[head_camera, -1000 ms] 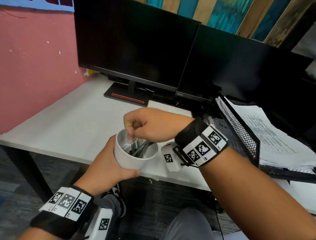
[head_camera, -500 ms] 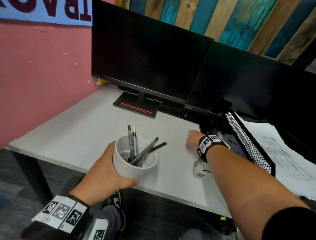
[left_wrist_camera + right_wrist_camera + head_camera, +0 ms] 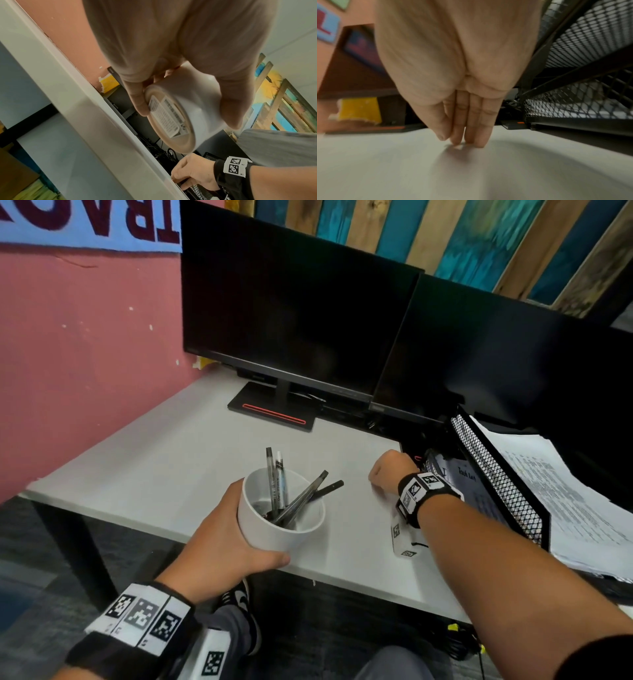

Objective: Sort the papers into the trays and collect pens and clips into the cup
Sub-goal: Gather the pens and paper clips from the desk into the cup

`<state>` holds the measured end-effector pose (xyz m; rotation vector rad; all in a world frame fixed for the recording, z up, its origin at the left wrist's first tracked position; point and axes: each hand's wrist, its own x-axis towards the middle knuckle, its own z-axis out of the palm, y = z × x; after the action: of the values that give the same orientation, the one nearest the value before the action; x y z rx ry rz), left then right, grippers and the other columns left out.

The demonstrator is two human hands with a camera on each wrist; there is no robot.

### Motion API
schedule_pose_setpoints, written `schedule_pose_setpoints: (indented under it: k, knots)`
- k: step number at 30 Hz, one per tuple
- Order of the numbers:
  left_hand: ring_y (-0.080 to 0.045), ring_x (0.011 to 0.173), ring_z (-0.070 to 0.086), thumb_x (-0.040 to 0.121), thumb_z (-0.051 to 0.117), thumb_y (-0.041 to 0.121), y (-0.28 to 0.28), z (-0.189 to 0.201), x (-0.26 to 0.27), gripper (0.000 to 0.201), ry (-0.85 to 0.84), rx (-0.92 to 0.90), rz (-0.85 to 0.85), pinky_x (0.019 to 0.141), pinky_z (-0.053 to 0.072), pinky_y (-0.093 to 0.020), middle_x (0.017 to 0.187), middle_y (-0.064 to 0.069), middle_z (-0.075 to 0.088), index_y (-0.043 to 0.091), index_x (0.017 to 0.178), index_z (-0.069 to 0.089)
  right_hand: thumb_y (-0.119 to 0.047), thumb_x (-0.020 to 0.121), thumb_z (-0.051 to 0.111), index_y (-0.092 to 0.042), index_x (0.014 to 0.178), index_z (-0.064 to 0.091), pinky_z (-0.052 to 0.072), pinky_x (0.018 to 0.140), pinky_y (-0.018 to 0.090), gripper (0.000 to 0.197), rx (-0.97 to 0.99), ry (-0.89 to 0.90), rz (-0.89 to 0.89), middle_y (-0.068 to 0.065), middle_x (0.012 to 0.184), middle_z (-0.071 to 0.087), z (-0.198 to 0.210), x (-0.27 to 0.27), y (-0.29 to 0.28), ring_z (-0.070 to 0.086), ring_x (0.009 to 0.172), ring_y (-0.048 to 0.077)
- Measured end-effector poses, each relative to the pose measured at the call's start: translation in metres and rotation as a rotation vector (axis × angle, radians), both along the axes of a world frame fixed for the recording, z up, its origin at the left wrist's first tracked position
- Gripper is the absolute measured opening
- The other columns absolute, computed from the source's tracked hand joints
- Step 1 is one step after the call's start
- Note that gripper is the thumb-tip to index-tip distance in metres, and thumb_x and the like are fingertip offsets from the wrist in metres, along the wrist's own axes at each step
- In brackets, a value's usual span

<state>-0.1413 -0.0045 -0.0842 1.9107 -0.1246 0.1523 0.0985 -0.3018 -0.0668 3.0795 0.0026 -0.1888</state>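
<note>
The left hand has a full grip round the wall of the white cup, thumb on one side and fingers on the other, holding it off the near edge of the tabletop at lower centre of the head view, probably so items can be dropped straight in; several pens already lean inside it. The right hand, right of centre beside the black mesh paper trays, has fingers extended and bunched, tips touching the tabletop over something small, perhaps a clip; whether anything is pinched cannot be told. Printed papers lie in the upper tray at right.
</note>
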Motion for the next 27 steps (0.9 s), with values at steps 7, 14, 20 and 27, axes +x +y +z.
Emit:
schedule_pose_setpoints:
  k: [7, 14, 20, 27]
  knots:
    - [0.006, 0.118, 0.063, 0.049, 0.099, 0.035, 0.001, -0.002, -0.005, 0.102, -0.012, 0.012, -0.012, 0.092, 0.049, -0.022, 0.129, 0.028, 0.063, 0.048, 0.135, 0.045, -0.017, 0.103, 0.051, -0.006, 0.151, 0.046, 0.046, 0.106, 0.033, 0.049, 0.042, 0.048, -0.093, 0.013, 0.154, 0.051, -0.013, 0.009, -0.017, 0.053, 0.139, 0.032]
    - [0.003, 0.119, 0.064, 0.051, 0.102, 0.026, 0.001, -0.015, -0.003, 0.103, 0.003, 0.022, -0.001, 0.094, 0.050, -0.024, 0.130, 0.023, 0.066, 0.044, 0.136, 0.047, -0.010, 0.098, 0.056, -0.006, 0.110, 0.069, 0.056, 0.079, 0.034, 0.018, -0.135, 0.065, 0.002, 0.012, 0.114, 0.070, -0.016, 0.018, -0.001, 0.071, 0.111, 0.031]
    - [0.005, 0.117, 0.064, 0.050, 0.102, 0.027, -0.003, -0.017, 0.000, 0.102, 0.011, 0.014, 0.003, 0.093, 0.049, -0.023, 0.128, 0.025, 0.066, 0.044, 0.136, 0.047, -0.018, 0.095, 0.066, -0.008, 0.090, 0.061, 0.050, 0.066, 0.030, 0.012, -0.051, -0.067, -0.055, 0.006, 0.091, 0.063, -0.007, 0.010, 0.007, 0.062, 0.083, 0.024]
    - [0.007, 0.114, 0.064, 0.051, 0.101, 0.028, -0.011, -0.009, 0.000, 0.101, 0.025, 0.011, -0.031, 0.088, 0.049, -0.020, 0.125, 0.031, 0.064, 0.046, 0.134, 0.046, 0.002, 0.094, 0.058, -0.004, 0.111, 0.075, 0.062, 0.092, 0.038, 0.024, 0.068, -0.060, -0.045, 0.013, 0.116, 0.073, -0.010, -0.013, 0.011, 0.072, 0.106, 0.030]
